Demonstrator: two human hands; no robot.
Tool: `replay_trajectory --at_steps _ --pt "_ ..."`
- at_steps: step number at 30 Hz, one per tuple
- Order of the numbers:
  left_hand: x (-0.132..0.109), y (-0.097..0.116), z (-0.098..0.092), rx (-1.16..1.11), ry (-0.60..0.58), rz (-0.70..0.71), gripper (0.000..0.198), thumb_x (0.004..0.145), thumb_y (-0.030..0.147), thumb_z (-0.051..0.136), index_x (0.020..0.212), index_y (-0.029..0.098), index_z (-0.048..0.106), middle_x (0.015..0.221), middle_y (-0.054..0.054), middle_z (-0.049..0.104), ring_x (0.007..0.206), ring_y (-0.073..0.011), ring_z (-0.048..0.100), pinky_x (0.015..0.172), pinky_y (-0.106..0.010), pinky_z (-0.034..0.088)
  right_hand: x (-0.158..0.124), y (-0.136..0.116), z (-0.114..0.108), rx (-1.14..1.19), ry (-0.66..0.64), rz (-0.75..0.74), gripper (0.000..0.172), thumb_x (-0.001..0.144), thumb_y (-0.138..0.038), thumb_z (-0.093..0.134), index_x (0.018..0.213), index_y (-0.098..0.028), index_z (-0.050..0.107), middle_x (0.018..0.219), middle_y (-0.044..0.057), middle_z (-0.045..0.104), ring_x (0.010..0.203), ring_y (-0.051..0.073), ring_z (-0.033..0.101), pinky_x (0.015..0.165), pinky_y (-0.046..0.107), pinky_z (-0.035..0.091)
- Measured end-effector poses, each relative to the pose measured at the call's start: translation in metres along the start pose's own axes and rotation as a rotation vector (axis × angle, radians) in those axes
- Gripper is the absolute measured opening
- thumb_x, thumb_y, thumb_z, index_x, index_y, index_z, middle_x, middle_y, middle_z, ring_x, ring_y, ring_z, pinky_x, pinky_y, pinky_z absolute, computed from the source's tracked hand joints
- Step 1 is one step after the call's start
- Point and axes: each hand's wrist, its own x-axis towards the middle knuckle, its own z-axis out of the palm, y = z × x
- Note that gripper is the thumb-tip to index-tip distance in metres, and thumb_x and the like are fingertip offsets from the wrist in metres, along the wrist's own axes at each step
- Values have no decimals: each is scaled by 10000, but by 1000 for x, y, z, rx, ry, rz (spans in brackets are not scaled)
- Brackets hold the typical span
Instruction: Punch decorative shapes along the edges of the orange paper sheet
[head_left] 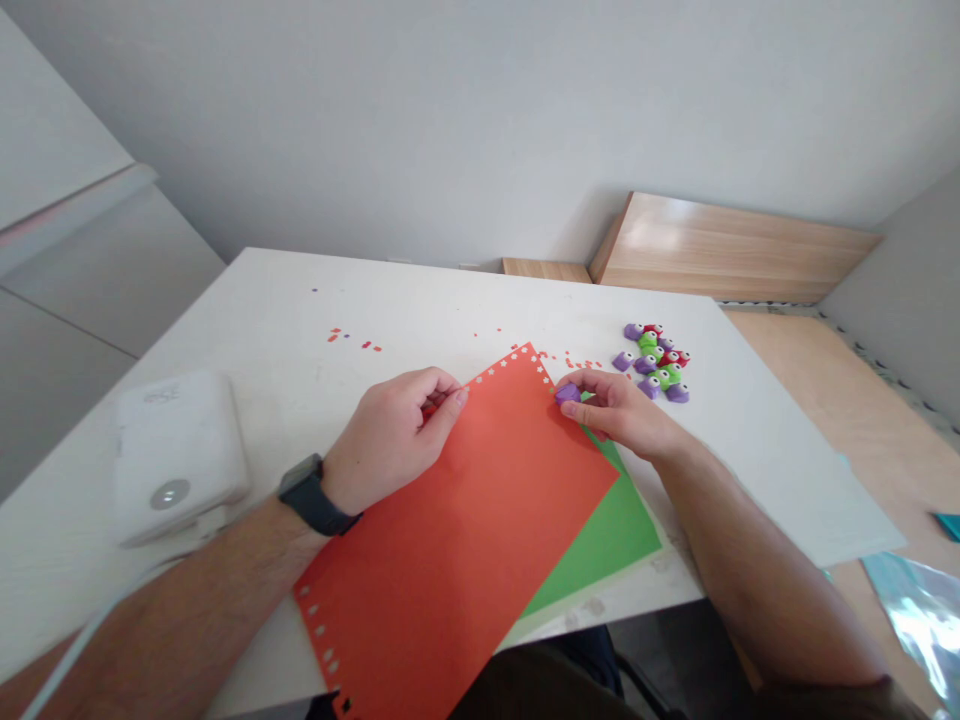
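Note:
A red paper sheet (465,510) lies slantwise on the white table (285,320), over a green sheet (615,535). Small shapes are punched along its top edge and lower left edge. My left hand (394,435), with a dark watch on the wrist, is closed and pinches the sheet's upper left edge. My right hand (619,410) is closed on a small purple paper punch (568,393) at the sheet's top right corner.
A cluster of several small purple, green and red punches (654,362) sits just beyond my right hand. Red paper bits (352,340) are scattered on the table. A white box-shaped device (176,455) with a cable stands at the left. Wooden boards (720,245) lean against the wall.

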Motion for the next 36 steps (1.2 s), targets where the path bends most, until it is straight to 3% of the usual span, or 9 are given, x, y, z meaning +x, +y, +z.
replay_trajectory --at_steps 9,17,32,36 --pt "1 -1 0 -10 -7 -18 243 990 425 550 935 222 672 872 1 733 767 -157 661 716 -280 478 2 -3 -2 44 101 29 348 841 -463 763 1013 -170 682 698 -36 561 471 55 352 415 232 237" --pt "1 -2 0 -10 -15 -23 251 992 438 542 961 228 676 902 -4 738 792 -163 663 717 -282 477 4 5 -2 112 171 -14 402 846 -483 761 1097 -179 683 779 -24 582 453 46 367 405 244 214" --pt "0 -1 -1 6 -9 -12 267 991 443 512 959 235 676 912 -19 759 788 -179 670 708 -293 489 5 1 2 86 200 19 445 818 -564 762 1045 -193 666 727 -27 579 454 67 374 408 254 260" --pt "1 -1 -1 4 -22 -27 255 990 433 523 968 237 685 919 -9 760 791 -170 675 713 -289 487 5 2 2 97 201 0 424 849 -550 742 1059 -190 667 809 -7 623 465 63 395 401 249 251"
